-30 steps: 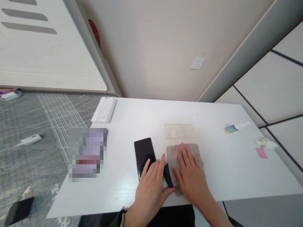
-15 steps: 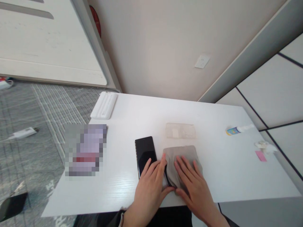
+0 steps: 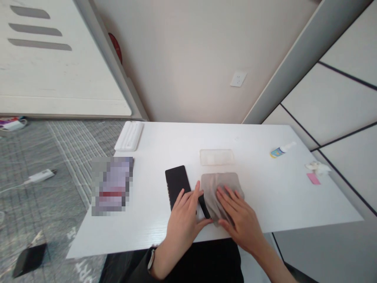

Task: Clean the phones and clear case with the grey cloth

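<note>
I've got the cloth (image 3: 218,180) on the surface (image 3: 282,196) under my flat right hand (image 3: 242,220), black slab (image 3: 204,206) showing roughly fore-aft at its left edge, nearer my spread left hand (image 3: 183,218), pinch unclear.

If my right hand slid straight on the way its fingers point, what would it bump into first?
Past the gray cloth beneath it, your right hand would probably meet the clear flat case, provided it stays low over the table.
</note>
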A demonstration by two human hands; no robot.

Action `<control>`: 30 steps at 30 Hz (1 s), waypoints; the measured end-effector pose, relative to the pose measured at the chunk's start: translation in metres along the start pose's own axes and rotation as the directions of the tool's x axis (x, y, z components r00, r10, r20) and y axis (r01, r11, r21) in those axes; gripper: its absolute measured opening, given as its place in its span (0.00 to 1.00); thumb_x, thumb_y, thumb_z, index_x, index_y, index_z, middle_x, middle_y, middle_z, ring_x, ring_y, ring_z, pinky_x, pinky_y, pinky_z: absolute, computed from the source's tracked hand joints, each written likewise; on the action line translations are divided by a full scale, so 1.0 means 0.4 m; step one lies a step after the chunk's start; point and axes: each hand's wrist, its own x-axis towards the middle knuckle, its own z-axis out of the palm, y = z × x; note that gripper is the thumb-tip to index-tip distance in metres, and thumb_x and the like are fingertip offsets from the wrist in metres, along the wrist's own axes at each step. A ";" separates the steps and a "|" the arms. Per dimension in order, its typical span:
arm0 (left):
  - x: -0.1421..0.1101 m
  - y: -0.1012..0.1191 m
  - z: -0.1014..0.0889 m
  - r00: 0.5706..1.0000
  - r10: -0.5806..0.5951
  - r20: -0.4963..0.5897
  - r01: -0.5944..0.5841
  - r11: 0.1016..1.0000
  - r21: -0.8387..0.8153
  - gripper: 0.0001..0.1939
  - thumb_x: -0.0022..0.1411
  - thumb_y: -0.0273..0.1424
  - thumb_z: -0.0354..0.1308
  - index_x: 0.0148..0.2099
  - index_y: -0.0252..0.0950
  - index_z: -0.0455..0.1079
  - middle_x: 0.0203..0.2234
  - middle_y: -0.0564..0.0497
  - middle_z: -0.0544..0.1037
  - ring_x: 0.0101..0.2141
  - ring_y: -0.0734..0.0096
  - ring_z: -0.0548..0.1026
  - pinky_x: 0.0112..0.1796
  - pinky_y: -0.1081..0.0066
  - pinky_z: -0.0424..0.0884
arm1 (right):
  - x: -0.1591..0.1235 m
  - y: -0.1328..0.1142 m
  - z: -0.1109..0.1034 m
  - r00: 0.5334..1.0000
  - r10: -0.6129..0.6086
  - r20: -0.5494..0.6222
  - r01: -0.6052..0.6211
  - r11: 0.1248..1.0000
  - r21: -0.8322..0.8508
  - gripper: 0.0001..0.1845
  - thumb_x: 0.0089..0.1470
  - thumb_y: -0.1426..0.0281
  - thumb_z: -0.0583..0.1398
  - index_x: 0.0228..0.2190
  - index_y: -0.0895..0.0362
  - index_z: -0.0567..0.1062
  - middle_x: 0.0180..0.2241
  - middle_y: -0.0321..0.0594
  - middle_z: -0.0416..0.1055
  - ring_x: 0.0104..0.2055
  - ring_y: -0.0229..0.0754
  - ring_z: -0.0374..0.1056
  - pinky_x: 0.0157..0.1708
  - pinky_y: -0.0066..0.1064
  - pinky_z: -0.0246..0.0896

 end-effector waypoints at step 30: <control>0.003 -0.006 0.013 0.997 -0.013 -0.074 0.012 1.000 -0.012 0.68 0.55 0.26 0.73 0.79 0.44 0.24 0.59 0.42 0.76 0.61 0.44 0.73 0.64 0.36 0.65 | 0.055 -0.011 0.036 0.999 0.037 -0.015 -0.039 0.992 -0.122 0.50 0.63 0.38 0.56 0.72 0.56 0.57 0.74 0.50 0.51 0.74 0.65 0.52 0.67 0.68 0.57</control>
